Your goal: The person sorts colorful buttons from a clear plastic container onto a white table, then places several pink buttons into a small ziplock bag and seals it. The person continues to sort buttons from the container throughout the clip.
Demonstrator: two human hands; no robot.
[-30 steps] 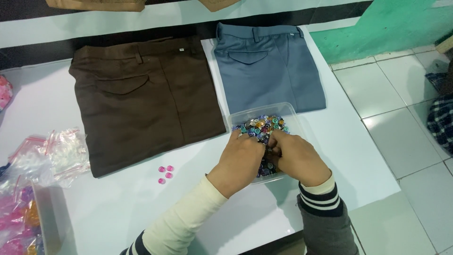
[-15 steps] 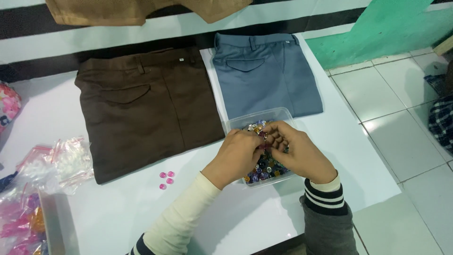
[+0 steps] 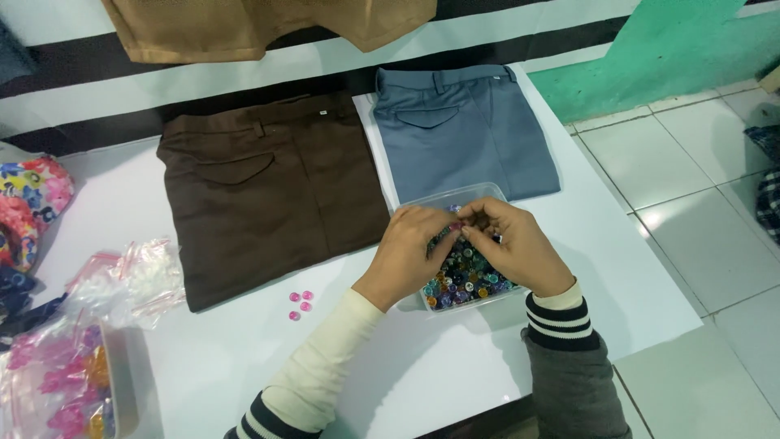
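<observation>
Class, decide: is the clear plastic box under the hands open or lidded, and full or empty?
Open and well filled: the clear plastic box shows no lid, and multicoloured buttons cover its inside.

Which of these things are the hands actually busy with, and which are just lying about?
In use: left hand and right hand, fingertips meeting over the clear tub of coloured buttons.

Lying about: brown trousers, blue-grey trousers, four pink buttons, crumpled plastic bags, tan garment.

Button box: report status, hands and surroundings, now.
Left hand and right hand together over clear box of coloured buttons, fingertips pinching something small. Four pink buttons loose on white table. Brown trousers and blue trousers behind.
</observation>
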